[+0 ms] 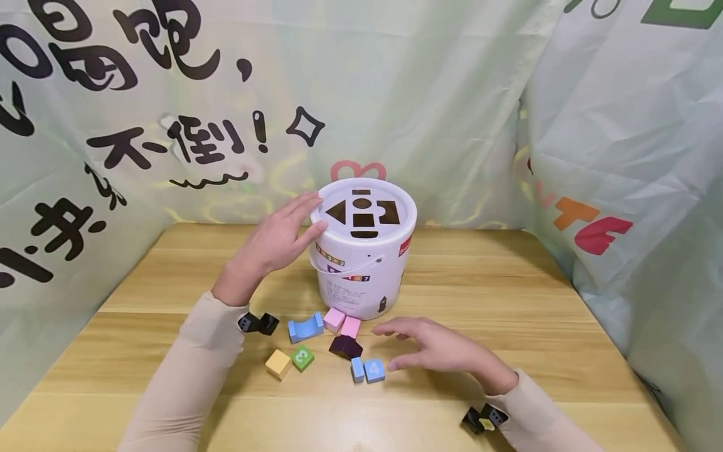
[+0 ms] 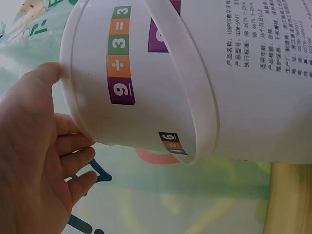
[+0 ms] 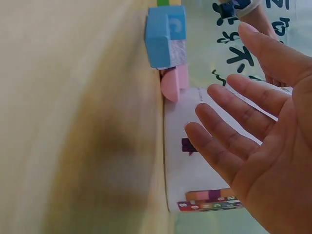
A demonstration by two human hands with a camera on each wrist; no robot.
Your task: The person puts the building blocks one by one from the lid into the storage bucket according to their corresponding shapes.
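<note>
A white bucket [image 1: 361, 276] stands upright on the table, its lid [image 1: 398, 226] pierced by cut-outs of various shapes. My left hand [image 1: 282, 235] rests on the left side of the lid's rim, fingers extended; the left wrist view shows that hand [image 2: 41, 146] at the rim. Over the table, right of the blocks, hovers my right hand [image 1: 437, 345], its fingers spread and holding nothing. Nearest to it is a blue block marked 4 [image 1: 374, 370], beside a thin blue block [image 1: 357, 370]. A dark block [image 1: 346, 346] and pink blocks [image 1: 350, 327] lie by the bucket's base.
Left of the pink blocks is a blue arch block [image 1: 306, 328]. A yellow block [image 1: 278, 365] and a green block [image 1: 302, 358] sit nearer the front. Printed cloth [image 1: 429, 94] hangs behind the wooden table [image 1: 480, 270]. The bucket's handle [image 1: 339, 274] hangs down in front.
</note>
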